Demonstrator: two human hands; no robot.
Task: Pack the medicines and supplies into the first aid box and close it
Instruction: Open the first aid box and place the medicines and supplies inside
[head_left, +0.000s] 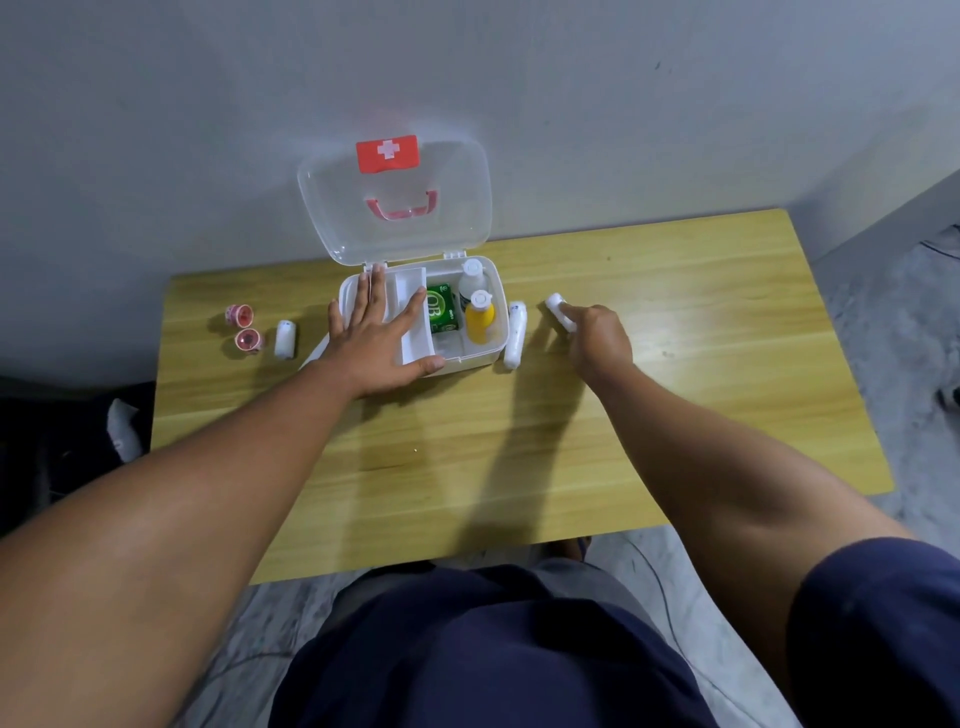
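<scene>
- First aid box (496, 291) sits on the wooden table (519, 441) at about 12 o'clock from the person, lid (395, 208) standing upright against the wall.
- Inside, toward 3 o'clock: a green packet (442, 314), a yellow bottle (480, 319) and a clear bottle (471, 280); a white inner tray (413, 332) fills the 9 o'clock half.
- Left hand (382, 340) lies flat with fingers spread wide on that tray, holding nothing.
- Right hand (597, 338), at 3 o'clock of the box, pinches a white roll (558, 309).
- Another white roll (515, 335) lies just beside the box's 3 o'clock wall.
- At 9 o'clock, well apart from the box: a third white roll (285, 339) and two small pink tape rolls (244, 327).
</scene>
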